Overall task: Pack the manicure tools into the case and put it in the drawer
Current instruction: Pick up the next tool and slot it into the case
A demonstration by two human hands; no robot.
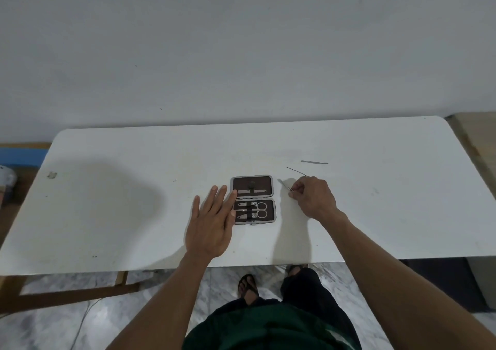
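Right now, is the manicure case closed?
No, the manicure case lies open flat on the table, with tools showing in both halves.

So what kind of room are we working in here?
Probably a plain room in a home, not a workshop: a white table against a bare white wall, marble-patterned floor tiles, and the person standing in sandals.
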